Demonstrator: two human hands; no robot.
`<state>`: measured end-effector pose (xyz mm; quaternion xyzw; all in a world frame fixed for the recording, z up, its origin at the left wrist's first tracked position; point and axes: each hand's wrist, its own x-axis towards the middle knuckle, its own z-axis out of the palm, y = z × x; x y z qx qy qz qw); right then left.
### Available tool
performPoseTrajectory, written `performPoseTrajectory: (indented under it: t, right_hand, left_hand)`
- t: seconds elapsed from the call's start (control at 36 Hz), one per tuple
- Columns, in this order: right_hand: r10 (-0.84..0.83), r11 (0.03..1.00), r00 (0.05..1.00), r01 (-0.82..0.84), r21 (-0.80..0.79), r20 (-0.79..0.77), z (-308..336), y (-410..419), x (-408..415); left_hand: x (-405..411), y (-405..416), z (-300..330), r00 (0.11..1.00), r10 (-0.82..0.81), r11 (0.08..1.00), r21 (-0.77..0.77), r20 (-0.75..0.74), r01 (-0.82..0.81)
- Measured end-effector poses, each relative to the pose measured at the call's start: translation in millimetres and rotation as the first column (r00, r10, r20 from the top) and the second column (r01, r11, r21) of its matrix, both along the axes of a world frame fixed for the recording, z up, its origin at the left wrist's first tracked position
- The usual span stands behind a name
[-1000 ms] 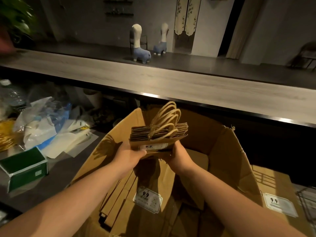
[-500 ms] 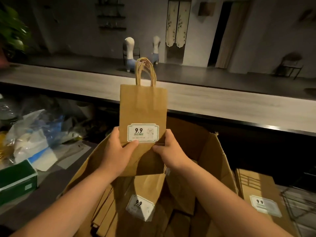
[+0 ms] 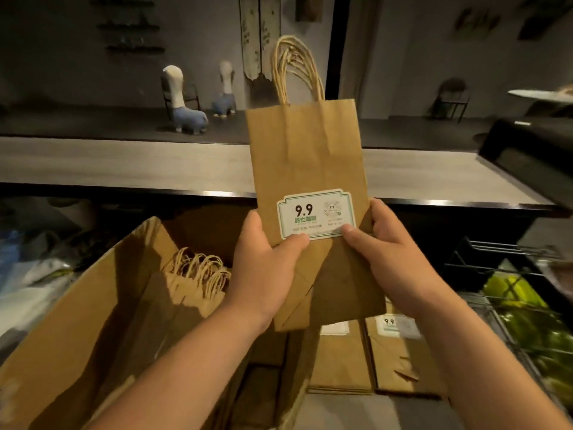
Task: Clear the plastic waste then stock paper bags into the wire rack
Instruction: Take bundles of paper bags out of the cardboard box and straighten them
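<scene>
Hands hold paper bags above carton

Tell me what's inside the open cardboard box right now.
Inside the cardboard box a bundle of paper bags stands with twine handles up. The box's lower part is dark and partly covered by the left hand and the held stack of bags, so nothing more shows.

Dim room, warm light on the bag, glare along the counter edge, blurred, warped edges.
</scene>
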<state>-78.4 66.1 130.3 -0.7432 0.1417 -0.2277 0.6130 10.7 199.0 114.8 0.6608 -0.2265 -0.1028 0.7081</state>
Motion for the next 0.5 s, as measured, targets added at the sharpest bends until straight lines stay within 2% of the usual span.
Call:
performPoseTrajectory:
  t: [0.17,0.31,0.5]
  right_hand:
    - [-0.097,0.993,0.993,0.101,0.06,-0.061,-29.9,-49.4,-52.5]
    - [-0.128,0.975,0.977,0.155,0.161,-0.168,-80.7,-64.3,-79.4]
    - [-0.121,0.941,0.943,0.208,0.267,-0.309,-157.1,-68.6,-89.6]
  left_hand:
    - [-48.7,-56.9,-18.6,0.992,-0.103,0.978,0.177,-0.067,0.113]
    - [-77.0,-79.5,-60.0,0.994,-0.064,0.888,0.449,-0.086,0.096]
    - [-93.9,-94.7,-113.0,0.968,0.066,0.819,0.567,-0.24,0.085]
